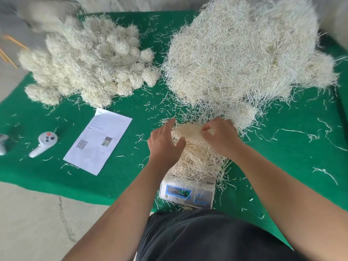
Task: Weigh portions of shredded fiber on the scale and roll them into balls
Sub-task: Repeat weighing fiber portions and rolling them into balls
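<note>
Fingers of the right hand (220,137) curl and pinch a few strands at the top of the portion (195,151). The left hand (165,144) lies against the portion's left side, fingers fairly straight and spread, thumb pressing into the fiber.

The portion sits on the scale (186,193), near the front of the green mat (120,166) — a loose, springy tangle of pale, thin strands that spills over the platform's edges and partly veils the display. The reading is too blurred to make out.

This looks like the trimming stage of weighing. To do it well, the person would probably add or remove only small tufts, then lift both hands clear so the number can settle — any pressing weight would falsify it. Overhanging strands are best tucked onto the platform.

Behind the scale rises the big loose heap (244,53); to its left, a pile of finished balls (90,59).
</note>
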### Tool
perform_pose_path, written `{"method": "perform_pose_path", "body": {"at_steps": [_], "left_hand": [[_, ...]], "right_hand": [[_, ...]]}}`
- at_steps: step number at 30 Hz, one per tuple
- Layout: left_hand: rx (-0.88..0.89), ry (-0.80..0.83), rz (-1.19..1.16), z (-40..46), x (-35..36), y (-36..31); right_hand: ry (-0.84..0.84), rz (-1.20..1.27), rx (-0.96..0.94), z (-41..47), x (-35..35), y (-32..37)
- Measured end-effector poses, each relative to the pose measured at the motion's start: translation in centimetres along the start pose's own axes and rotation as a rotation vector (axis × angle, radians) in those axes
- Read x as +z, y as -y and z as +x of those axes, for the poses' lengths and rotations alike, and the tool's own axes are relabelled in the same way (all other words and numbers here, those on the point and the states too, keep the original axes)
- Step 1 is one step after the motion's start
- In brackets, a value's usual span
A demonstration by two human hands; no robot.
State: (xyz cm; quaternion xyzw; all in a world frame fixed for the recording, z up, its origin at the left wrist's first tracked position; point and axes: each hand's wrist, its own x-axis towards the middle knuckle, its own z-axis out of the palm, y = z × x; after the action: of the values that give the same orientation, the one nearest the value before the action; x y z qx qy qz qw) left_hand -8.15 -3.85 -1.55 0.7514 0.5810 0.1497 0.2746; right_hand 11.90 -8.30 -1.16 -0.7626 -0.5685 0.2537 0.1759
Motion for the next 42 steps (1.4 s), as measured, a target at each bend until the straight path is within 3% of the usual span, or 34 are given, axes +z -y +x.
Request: {"method": "perform_pose_path", "body": {"at_steps": [3, 6, 8, 12, 14, 17, 21, 26, 30, 34, 39, 42], "left_hand": [[-0.028, 0.009, -0.056, 1.0, -0.7, -0.9], [0.125, -0.081, -0.107, 1.9, -1.1, -1.8], [0.154, -0.077, -0.259, 2.0, -1.8, -2.7], [0.035, 0.131, -0.811, 1.5, -2.9, -5.1], [-0.026, 0.155, -0.978, 1.6, -2.6, -5.3], [-0.05, 0.08, -1.026, 2.0, -3.2, -4.9], [-0.118, 0.093, -1.034, 2.3, -4.0, -2.8], [-0.289, 0.172, -1.151, 2.5, -5.9, -1.3], [-0.292, 0.121, -1.297, 2.9, -5.7, -0.2], [-0.309, 0.034, -1.689, 3.4, -6.6, 0.4], [-0.402, 0.067, -1.723, 3.5, -6.7, 0.3], [-0.455, -0.003, -1.876, 3.5, -6.7, 0.9]], "right_hand": [[0.011, 0.415, -0.078, -0.3, -1.6, 0.5], [-0.045, 0.738, -0.03, -0.7, -3.8, 1.5], [-0.055, 0.934, 0.003, -0.5, -5.0, 1.9], [0.103, 0.635, -0.174, -0.6, -5.6, 2.6], [0.122, 0.603, -0.174, -0.4, -5.1, 2.4], [0.032, 0.61, -0.104, 0.1, -5.5, 1.1], [0.055, 0.539, -0.088, 1.0, -6.5, -0.7], [-0.017, 0.095, -0.189, 2.6, -7.7, -2.4], [-0.074, -0.212, -0.223, 3.4, -7.8, -3.8], [-0.07, -0.313, 0.027, 3.4, -7.0, -6.3], [0.016, 0.182, 0.392, 4.2, -6.6, -8.6], [-0.17, 0.493, 0.663, 5.2, -8.3, -10.6]]}}
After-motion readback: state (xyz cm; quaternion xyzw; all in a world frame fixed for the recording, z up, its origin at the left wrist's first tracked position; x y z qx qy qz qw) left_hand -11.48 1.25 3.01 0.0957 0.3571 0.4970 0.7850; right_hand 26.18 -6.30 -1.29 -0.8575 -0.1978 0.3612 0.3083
